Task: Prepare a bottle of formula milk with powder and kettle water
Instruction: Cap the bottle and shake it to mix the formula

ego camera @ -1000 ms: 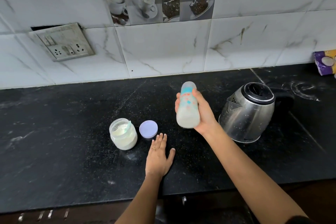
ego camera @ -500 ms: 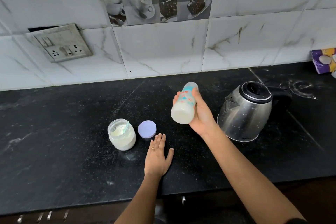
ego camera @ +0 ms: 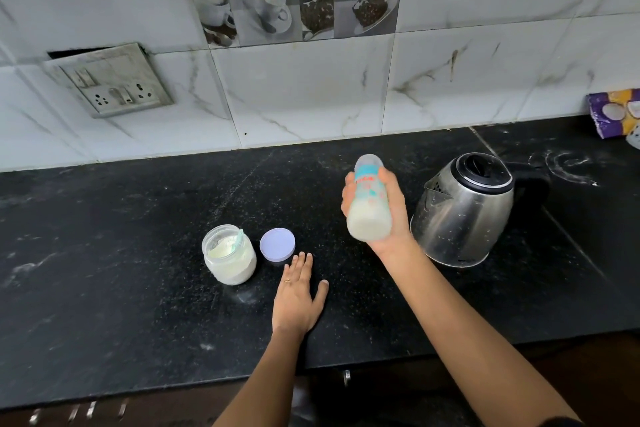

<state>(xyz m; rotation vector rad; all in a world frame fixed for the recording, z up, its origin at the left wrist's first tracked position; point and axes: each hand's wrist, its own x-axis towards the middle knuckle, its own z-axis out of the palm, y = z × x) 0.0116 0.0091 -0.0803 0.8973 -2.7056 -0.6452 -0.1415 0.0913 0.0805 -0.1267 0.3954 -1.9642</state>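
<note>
My right hand (ego camera: 393, 215) grips a capped baby bottle (ego camera: 369, 204) above the black counter (ego camera: 121, 288); the bottle is nearly upright and its lower part holds white milk. My left hand (ego camera: 298, 291) lies flat on the counter with fingers apart and holds nothing. Left of that hand stands an open glass jar of white powder (ego camera: 229, 255) with a pale scoop inside. The jar's lilac lid (ego camera: 277, 244) lies on the counter beside it. A steel kettle (ego camera: 464, 210) with a shut black lid stands just right of the bottle.
A tiled wall rises behind the counter, with a switch and socket plate (ego camera: 110, 80) at the left. A purple and yellow packet (ego camera: 614, 113) sits at the far right by the wall. Powder smears mark the counter right of the kettle. The counter's front edge runs below my forearms.
My right hand has swung the bottle from upright to tilted with its base leftward, then back to nearly upright. The left hand has stayed flat on the counter.
</note>
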